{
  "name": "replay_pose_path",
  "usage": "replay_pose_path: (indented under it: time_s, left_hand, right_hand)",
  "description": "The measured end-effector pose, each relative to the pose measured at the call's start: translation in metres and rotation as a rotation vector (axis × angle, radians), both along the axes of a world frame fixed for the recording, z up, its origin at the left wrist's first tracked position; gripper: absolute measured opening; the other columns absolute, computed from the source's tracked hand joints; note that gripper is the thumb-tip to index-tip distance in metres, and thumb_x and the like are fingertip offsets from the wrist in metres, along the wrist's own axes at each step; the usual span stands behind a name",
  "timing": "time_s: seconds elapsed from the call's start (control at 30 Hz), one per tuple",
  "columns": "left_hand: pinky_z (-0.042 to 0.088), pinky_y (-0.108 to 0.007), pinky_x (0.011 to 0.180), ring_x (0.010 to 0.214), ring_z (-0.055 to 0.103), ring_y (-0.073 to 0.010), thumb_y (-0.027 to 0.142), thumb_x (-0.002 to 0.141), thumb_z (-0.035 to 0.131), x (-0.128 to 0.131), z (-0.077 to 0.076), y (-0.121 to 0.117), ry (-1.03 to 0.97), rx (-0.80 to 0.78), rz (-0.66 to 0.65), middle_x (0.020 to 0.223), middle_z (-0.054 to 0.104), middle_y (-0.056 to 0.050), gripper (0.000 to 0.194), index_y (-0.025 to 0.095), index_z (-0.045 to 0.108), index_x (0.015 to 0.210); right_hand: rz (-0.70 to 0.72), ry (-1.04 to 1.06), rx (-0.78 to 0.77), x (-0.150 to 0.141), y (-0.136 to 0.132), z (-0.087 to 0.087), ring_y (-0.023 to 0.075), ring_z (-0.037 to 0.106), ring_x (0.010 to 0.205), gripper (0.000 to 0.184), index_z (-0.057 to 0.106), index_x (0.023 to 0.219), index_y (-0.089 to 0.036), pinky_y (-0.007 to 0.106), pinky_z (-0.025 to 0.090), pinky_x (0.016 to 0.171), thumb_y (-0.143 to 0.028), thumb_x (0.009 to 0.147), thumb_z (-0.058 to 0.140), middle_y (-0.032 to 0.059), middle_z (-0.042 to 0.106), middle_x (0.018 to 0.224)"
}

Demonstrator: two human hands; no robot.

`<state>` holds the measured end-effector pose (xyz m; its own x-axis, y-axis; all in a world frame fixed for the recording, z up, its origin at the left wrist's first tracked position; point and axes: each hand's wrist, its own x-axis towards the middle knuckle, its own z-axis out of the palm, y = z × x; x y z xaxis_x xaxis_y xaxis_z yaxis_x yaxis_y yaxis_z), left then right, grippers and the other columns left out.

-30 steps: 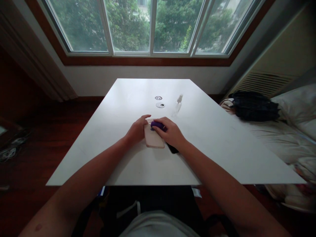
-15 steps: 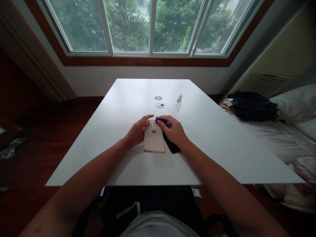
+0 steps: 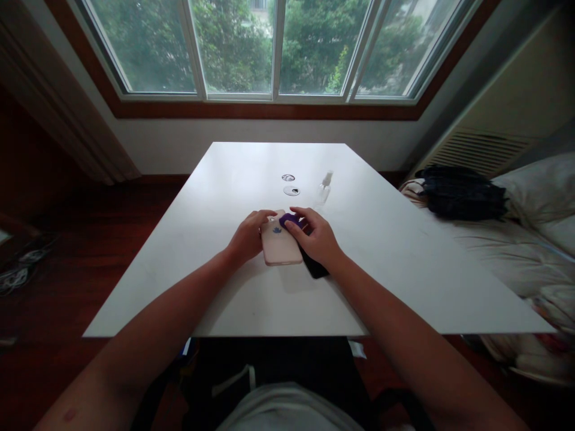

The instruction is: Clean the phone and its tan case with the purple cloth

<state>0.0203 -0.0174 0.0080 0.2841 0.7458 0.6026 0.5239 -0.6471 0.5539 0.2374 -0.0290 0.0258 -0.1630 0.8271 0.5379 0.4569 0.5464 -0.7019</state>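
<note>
A pale pink phone case [image 3: 282, 252] with a small blue leaf mark and camera holes at its top is held just above the table. My left hand [image 3: 245, 238] grips its left edge near the top, fingers closed round it. Between the bent fingers and thumb of my right hand [image 3: 320, 238] is a bunched purple cloth [image 3: 286, 221], which lies against the upper right of the case's back. A black phone [image 3: 316, 269] rests on the table, partly covered by the case and my right hand.
On the white table [image 3: 179, 263], a clear spray bottle [image 3: 324, 190] stands beyond my right hand. Two flat round pieces [image 3: 291, 191] lie beside it, one behind the other. A dark bundle [image 3: 462, 193] is on the bed at the right.
The phone case has tilted, and its near end has shifted away from me. My right hand has slid the purple cloth from the case's top right edge further onto its back.
</note>
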Motion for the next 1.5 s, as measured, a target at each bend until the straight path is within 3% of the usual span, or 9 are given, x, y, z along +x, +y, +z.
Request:
replay_pose_path:
  time_s: [0.23,0.33,0.47,0.73,0.9,1.1,1.2,1.37,1.5]
  left_hand:
    - [0.053,-0.032,0.083,0.094,0.066,-0.0202,0.004,0.078,0.069,0.002,0.001,-0.001,0.005,-0.007,0.001,0.102,0.07,-0.007,0.038,0.02,0.069,0.113]
    - [0.053,-0.032,0.085,0.097,0.066,-0.0207,0.004,0.077,0.069,0.002,0.0,0.0,0.002,-0.004,-0.032,0.104,0.071,-0.008,0.04,0.02,0.071,0.114]
    - [0.053,-0.035,0.089,0.101,0.066,-0.0225,0.003,0.075,0.069,0.001,-0.004,0.002,0.03,-0.024,-0.082,0.109,0.073,-0.008,0.046,0.021,0.071,0.118]
    - [0.056,-0.04,0.091,0.103,0.067,-0.027,0.003,0.072,0.065,-0.001,-0.009,0.004,0.09,-0.113,-0.126,0.109,0.071,-0.01,0.053,0.021,0.073,0.122]
    - [0.056,-0.04,0.09,0.101,0.068,-0.0264,0.002,0.071,0.062,0.0,-0.01,0.004,0.12,-0.133,-0.136,0.109,0.07,-0.01,0.054,0.021,0.072,0.121]
    - [0.055,-0.04,0.09,0.1,0.067,-0.027,0.002,0.071,0.064,0.001,-0.006,0.003,0.152,-0.161,-0.086,0.107,0.071,-0.012,0.054,0.019,0.073,0.121]
    - [0.055,-0.039,0.09,0.097,0.067,-0.0257,0.004,0.072,0.066,0.0,-0.004,0.003,0.161,-0.184,0.021,0.106,0.07,-0.01,0.052,0.02,0.073,0.121]
    - [0.054,-0.038,0.09,0.097,0.068,-0.0249,0.007,0.077,0.066,-0.003,-0.004,0.005,0.086,-0.221,0.195,0.107,0.072,-0.01,0.046,0.021,0.072,0.12]
    - [0.054,-0.037,0.088,0.098,0.069,-0.0248,0.01,0.082,0.063,-0.006,-0.006,0.009,-0.046,-0.267,0.209,0.111,0.075,-0.011,0.042,0.021,0.071,0.121]
  right_hand:
    - [0.04,0.057,0.028,0.001,0.003,0.001,0.0222,0.069,0.093,0.025,0.072,0.111,-0.024,0.037,0.058,0.076,-0.042,0.095,0.065,0.0064,0.073,0.109]
    - [0.046,0.056,0.098,0.001,0.004,0.001,0.024,0.068,0.108,0.019,0.075,0.106,-0.025,0.042,0.058,0.092,-0.036,0.094,0.066,0.0069,0.072,0.115]
    - [-0.014,0.064,0.153,0.003,0.008,-0.002,0.025,0.065,0.12,0.014,0.076,0.102,-0.025,0.046,0.049,0.111,-0.032,0.093,0.067,0.0069,0.073,0.119]
    - [-0.091,0.26,0.031,0.003,0.007,-0.004,0.023,0.071,0.105,0.02,0.069,0.107,-0.024,0.041,0.055,0.098,-0.04,0.096,0.063,0.0062,0.075,0.114]
    - [-0.166,0.269,0.009,0.004,0.011,-0.005,0.022,0.072,0.091,0.023,0.066,0.1,-0.023,0.039,0.056,0.087,-0.046,0.096,0.062,0.0043,0.075,0.095]
    - [-0.237,0.204,-0.041,0.016,0.022,-0.008,0.0194,0.067,0.079,0.031,0.065,0.116,-0.023,0.034,0.055,0.075,-0.042,0.091,0.066,0.0017,0.069,0.088]
    - [-0.234,0.102,-0.054,0.024,0.023,-0.004,0.0201,0.067,0.079,0.026,0.068,0.109,-0.023,0.035,0.053,0.074,-0.039,0.09,0.065,0.0031,0.071,0.091]
    - [-0.04,-0.19,0.035,0.032,0.018,0.005,0.0238,0.067,0.095,0.015,0.069,0.098,-0.022,0.04,0.052,0.088,-0.031,0.087,0.065,0.0054,0.071,0.1]
    - [0.024,-0.331,0.038,0.033,0.017,0.003,0.0254,0.065,0.1,0.031,0.069,0.11,-0.022,0.041,0.052,0.091,-0.029,0.08,0.071,0.0067,0.069,0.106]
